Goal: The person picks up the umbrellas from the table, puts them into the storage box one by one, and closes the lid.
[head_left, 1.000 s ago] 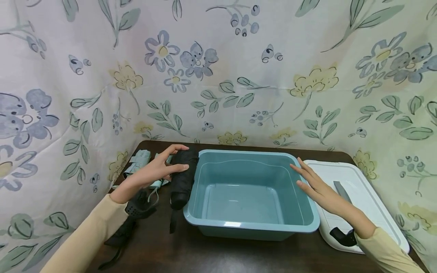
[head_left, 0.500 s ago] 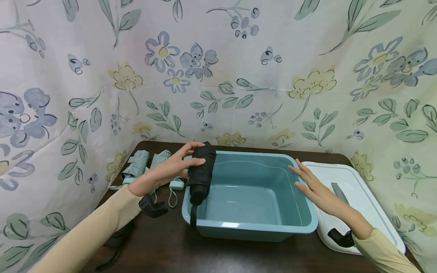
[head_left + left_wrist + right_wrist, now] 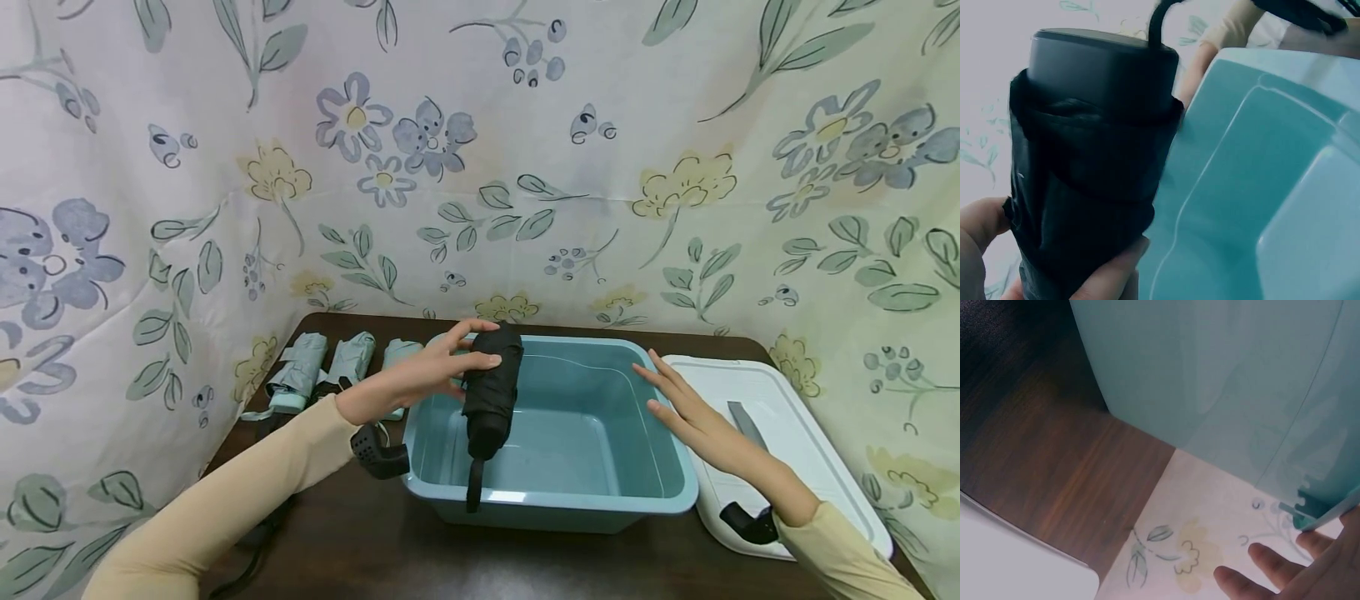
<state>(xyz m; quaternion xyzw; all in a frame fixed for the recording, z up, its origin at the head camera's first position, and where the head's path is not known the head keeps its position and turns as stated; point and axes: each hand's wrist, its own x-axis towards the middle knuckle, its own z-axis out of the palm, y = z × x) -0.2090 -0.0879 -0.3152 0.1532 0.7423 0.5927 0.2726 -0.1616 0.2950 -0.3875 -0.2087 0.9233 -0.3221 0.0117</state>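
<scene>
Left hand [image 3: 435,372] is hiding middle of rightmost pale umbrella [image 3: 400,351]. Sleeve [image 3: 255,483] is covering part of dark bundle [image 3: 265,535]; its shape is escaping me. Black umbrella [image 3: 1085,162] is being cut off at left wrist view's bottom, right hand [image 3: 1319,575] at right wrist view's corner.

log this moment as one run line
left hand: holds black umbrella over tub | right hand: at tub's right rim | pale umbrellas: left of tub

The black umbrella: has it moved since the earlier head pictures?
Yes. The black umbrella moved right, from beside the blue-green bin to over its left part.
</scene>
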